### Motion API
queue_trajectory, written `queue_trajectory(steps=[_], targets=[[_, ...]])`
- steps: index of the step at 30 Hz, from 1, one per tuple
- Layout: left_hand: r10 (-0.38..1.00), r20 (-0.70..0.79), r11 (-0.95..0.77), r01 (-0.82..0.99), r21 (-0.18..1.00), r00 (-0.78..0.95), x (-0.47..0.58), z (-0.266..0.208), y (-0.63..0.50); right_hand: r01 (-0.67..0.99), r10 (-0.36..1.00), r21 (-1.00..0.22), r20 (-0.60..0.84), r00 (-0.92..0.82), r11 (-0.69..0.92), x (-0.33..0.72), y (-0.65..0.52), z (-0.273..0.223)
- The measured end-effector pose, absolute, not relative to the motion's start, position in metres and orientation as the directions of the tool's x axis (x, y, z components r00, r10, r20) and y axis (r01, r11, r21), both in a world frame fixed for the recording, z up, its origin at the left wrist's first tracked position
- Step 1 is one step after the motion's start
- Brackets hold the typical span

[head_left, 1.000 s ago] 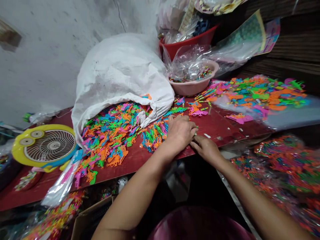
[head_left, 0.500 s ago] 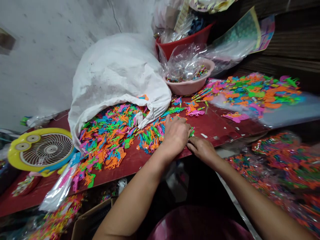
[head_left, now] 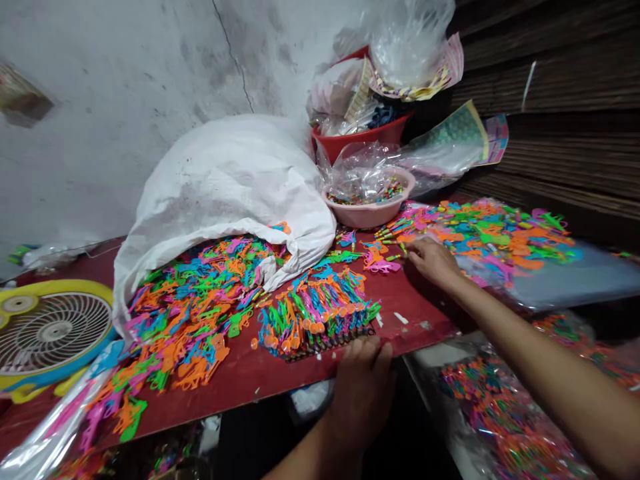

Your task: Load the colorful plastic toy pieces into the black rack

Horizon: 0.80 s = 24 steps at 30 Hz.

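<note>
Resting curled at the table edge, left hand point(head_left: 361, 383) touches stacked toys point(head_left: 320, 313); right hand point(head_left: 433, 260) seemingly pinches a stick point(head_left: 403, 248).

The left hand point(head_left: 361, 390) hangs partly below the red table's point(head_left: 250, 373) front edge, its palm hidden; the right hand's point(head_left: 434, 260) fingertips are lost among small coloured pieces point(head_left: 395, 250), any grip unclear; the yellow fan point(head_left: 45, 330) is cut by the left edge; the right-side packets point(head_left: 500, 427) are blurred.

No legible text anywhere.
</note>
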<state>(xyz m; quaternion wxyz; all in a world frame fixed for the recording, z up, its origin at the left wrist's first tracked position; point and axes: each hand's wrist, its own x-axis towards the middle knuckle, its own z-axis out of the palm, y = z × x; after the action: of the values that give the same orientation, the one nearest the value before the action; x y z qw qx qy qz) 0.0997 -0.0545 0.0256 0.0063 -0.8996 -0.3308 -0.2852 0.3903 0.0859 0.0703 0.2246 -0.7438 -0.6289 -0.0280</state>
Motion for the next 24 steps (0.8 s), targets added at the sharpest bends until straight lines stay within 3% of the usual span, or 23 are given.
queue_trajectory(steps=[5,12,20,24], targets=[[0.635,0.481,-0.714,0.697,0.067,0.604,0.094,-0.011,-0.038,0.963,0.909,-0.223,0.352,0.223,-0.15,0.402,0.146,0.071],[0.666,0.486,-0.663,0.748,0.037,0.566,0.079,-0.013,-0.036,0.971,0.943,-0.223,0.297,0.151,-0.086,0.408,0.173,0.053],[0.71,0.442,-0.681,0.692,0.237,0.547,0.029,0.003,-0.038,0.942,0.915,-0.315,0.334,0.226,-0.117,0.419,0.165,0.042],[0.745,0.453,-0.657,0.656,0.371,0.49,0.01,0.008,-0.052,0.896,0.883,-0.429,0.372,0.287,-0.111,0.423,0.176,0.045]])
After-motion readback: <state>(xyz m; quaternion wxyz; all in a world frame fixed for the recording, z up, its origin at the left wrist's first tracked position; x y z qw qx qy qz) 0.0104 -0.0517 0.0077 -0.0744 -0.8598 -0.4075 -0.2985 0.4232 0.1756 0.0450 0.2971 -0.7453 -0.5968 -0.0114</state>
